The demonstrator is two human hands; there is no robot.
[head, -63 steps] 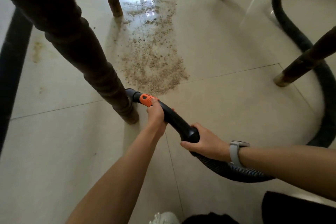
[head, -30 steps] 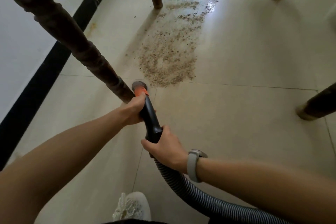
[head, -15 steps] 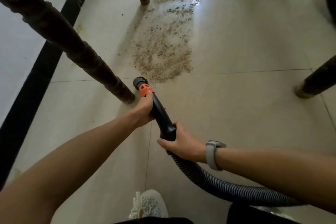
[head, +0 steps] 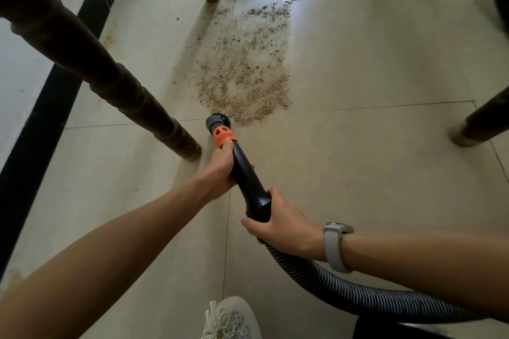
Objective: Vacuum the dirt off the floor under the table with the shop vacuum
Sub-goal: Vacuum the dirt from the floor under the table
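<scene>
Two hands hold one black vacuum wand [head: 248, 176]. The left hand [head: 220, 170] wraps round it near the orange collar [head: 223, 135]. The right hand [head: 286, 231] grips where the ribbed hose [head: 344, 292] joins. The brush nozzle [head: 217, 121] touches the near edge of one dirt patch [head: 248, 63] on the tile floor [head: 371, 159]. Four table legs [head: 115, 82] show around it.

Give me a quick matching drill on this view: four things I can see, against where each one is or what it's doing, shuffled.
Things:
1. left hand
2. right hand
3. nozzle
4. dirt

Places or states:
A. spread over the tiles between the far table legs and the nozzle
B. grips the wand just behind the orange collar
C. at the near edge of the dirt patch
D. holds the wand where the ribbed hose begins

Pairs: 1-B, 2-D, 3-C, 4-A
</scene>
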